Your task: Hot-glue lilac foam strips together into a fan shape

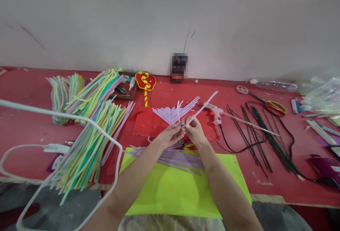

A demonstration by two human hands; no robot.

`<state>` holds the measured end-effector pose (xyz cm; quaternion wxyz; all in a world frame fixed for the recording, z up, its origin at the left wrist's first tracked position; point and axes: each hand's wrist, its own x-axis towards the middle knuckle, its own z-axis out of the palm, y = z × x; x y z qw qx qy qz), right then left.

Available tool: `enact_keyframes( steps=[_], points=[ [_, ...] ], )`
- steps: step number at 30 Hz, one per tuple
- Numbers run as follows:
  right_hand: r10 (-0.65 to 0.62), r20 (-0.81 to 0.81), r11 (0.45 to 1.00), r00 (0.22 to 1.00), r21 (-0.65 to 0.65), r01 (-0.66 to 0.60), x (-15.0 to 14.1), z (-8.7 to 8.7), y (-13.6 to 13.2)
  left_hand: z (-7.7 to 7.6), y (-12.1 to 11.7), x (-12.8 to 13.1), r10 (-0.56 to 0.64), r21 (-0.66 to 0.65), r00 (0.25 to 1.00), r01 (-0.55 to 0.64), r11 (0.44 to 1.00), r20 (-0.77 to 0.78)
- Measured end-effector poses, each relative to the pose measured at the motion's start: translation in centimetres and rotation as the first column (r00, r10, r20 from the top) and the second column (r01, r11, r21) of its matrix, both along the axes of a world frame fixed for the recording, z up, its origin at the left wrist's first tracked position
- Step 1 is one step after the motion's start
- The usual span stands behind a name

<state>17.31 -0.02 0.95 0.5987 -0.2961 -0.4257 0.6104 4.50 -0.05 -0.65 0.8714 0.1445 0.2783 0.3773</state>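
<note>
My left hand [170, 135] and my right hand [195, 130] meet over the middle of the red table, both pinched on a fan of lilac pipe cleaners [174, 112] that spreads away from me. One long lilac pipe cleaner [205, 105] sticks out up and to the right from my right fingers. Under my wrists lies a loose heap of lilac pipe cleaners [177, 156] on a lime-green sheet [172, 192]. A red sheet [148, 123] lies beneath the fan.
Piles of pastel pipe cleaners [87, 135] fill the left side, with a white cable [53, 149] looping over them. To the right lie a white glue gun [216, 112], dark green wire stems [265, 139], red-handled scissors [273, 105] and a purple object [325, 169]. A red-and-yellow ornament [145, 81] sits by the wall.
</note>
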Motion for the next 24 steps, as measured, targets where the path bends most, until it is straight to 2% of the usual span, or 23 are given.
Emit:
enact_keyframes(
  steps=[8,12,16,24],
  points=[
    [-0.088,0.045,0.994,0.995,-0.064,0.09,-0.1,-0.3,0.2,-0.4,0.1,0.2,0.01,0.015,1.0,-0.009,1.0,-0.015],
    [-0.102,0.016,0.989,0.995,-0.103,0.103,-0.1,-0.5,0.3,-0.4,0.1,0.2,0.03,0.022,1.0,-0.03,0.999,-0.001],
    [-0.088,0.0,0.988,0.996,-0.129,0.088,-0.1,-0.5,0.3,-0.1,0.1,0.2,0.031,0.035,0.999,-0.031,0.999,0.009],
    [-0.146,0.032,0.979,0.989,-0.141,0.149,-0.1,-0.4,0.3,0.8,0.5,0.1,0.056,0.088,0.997,-0.052,0.995,-0.046]
  ],
)
